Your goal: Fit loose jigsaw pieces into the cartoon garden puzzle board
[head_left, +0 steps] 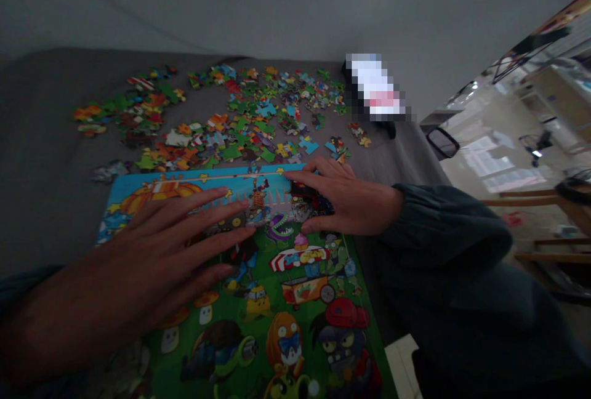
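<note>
A large cartoon jigsaw picture in green and blue lies flat on a grey cloth in front of me. My left hand rests on its left half, palm down, fingers stretched out toward the middle. My right hand lies on the upper right part of the picture, fingers flat and spread, fingertips near the top edge. Neither hand holds anything. Beyond the picture, several loose colourful puzzle pieces are scattered over the cloth.
A blurred white and pink object stands at the far right of the cloth. The cloth's right edge drops to a pale floor with wooden furniture. A grey wall rises behind.
</note>
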### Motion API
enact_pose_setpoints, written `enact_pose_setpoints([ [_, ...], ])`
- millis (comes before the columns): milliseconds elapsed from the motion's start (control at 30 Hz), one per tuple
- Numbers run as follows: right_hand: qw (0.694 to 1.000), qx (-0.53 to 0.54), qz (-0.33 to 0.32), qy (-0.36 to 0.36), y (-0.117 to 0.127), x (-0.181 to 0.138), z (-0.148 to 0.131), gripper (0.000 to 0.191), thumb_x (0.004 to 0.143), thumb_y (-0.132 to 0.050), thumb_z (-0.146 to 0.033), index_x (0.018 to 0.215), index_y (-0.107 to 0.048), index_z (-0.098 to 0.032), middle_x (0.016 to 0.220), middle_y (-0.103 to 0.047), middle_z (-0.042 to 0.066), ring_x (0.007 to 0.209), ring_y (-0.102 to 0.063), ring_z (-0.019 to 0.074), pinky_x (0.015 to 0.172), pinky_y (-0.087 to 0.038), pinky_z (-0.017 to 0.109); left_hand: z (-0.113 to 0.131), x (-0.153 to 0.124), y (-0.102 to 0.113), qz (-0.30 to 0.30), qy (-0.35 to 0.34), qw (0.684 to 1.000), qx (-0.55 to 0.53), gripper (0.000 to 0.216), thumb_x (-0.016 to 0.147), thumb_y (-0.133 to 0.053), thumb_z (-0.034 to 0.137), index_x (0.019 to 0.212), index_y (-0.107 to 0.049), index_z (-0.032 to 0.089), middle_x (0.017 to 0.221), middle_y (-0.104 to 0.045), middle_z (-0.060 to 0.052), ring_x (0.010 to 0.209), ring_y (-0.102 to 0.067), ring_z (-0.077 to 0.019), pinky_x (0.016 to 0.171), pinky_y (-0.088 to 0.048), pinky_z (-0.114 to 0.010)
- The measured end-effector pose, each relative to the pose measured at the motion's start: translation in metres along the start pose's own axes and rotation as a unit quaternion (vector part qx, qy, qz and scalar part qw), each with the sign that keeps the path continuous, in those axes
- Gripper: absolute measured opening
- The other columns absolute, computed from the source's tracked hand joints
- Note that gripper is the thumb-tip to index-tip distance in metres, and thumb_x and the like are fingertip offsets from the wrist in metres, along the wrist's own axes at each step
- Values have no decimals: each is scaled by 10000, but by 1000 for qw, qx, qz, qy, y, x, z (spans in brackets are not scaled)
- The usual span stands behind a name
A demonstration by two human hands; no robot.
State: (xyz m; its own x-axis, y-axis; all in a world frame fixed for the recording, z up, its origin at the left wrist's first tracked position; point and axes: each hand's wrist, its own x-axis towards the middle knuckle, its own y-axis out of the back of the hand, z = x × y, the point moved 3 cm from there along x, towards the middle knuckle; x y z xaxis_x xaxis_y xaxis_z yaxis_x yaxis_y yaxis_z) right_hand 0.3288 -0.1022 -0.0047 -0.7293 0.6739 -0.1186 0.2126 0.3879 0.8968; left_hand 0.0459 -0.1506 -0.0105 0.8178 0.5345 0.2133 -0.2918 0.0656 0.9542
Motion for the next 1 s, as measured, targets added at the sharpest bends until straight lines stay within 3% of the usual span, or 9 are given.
enact_pose_setpoints([
  [233,1000,9,12,10,-1,-1,0,774,924,-631,-579,1552,-376,-206,1336,-511,150,1174,-499,326,1011,-424,570,3,-1,1,-22,1,1000,14,487,1082,-337,379,1564,-318,445,1686,-209,175,1517,-271,-182,1258,-134,-370],
  [367,999,13,47,12,4,0,-2,711,927,-650,-532,1518,-434,-200,1307,-544,147,1157,-522,312,989,-448,537,0,-2,0,-6,8,1000,22,491,1061,-370,407,1546,-348,479,1645,-333,162,1474,-366,-199,1248,-194,-379],
  [433,995,13,102,12,12,2,0,558,964,-621,-439,1448,-515,-184,1246,-594,140,1118,-551,290,963,-467,507,-1,-3,1,1,17,999,35,496,1050,-387,425,1539,-352,499,1608,-406,153,1435,-429,-216,1226,-271,-408],
  [533,969,16,245,-2,28,5,13,260,1000,-522,-245,1208,-664,-181,1004,-675,80,930,-601,214,871,-499,413,-1,-5,2,3,18,998,64,503,1043,-413,424,1537,-356,502,1596,-431,140,1403,-474,-223,1179,-369,-413],
  [600,941,24,336,-22,35,5,26,214,975,-501,-166,1062,-696,-184,880,-679,46,804,-600,175,790,-506,354,-1,-7,1,14,17,996,82,506,1044,-418,399,1536,-356,505,1606,-416,141,1406,-473,-214,1158,-400,-396],
  [667,921,32,386,-43,37,6,40,200,947,-514,-147,1020,-696,-184,866,-689,43,757,-603,162,740,-511,328,-2,-10,0,32,21,995,95,507,1044,-415,391,1534,-356,509,1604,-418,142,1412,-469,-213,1138,-427,-391],
  [767,920,28,384,-69,29,10,55,209,933,-522,-164,1052,-692,-189,932,-710,67,820,-643,184,738,-532,339,-4,-11,-1,35,21,993,112,506,1034,-430,419,1526,-368,518,1585,-444,144,1400,-488,-222,1099,-475,-395],
  [1000,944,-3,325,-60,7,17,61,277,932,-534,-196,1156,-696,-187,1144,-711,128,1100,-653,264,997,-509,514,1,0,14,49,8,996,78,493,1020,-458,412,1506,-432,486,1466,-592,106,1269,-612,-224,1005,-540,-401],
])
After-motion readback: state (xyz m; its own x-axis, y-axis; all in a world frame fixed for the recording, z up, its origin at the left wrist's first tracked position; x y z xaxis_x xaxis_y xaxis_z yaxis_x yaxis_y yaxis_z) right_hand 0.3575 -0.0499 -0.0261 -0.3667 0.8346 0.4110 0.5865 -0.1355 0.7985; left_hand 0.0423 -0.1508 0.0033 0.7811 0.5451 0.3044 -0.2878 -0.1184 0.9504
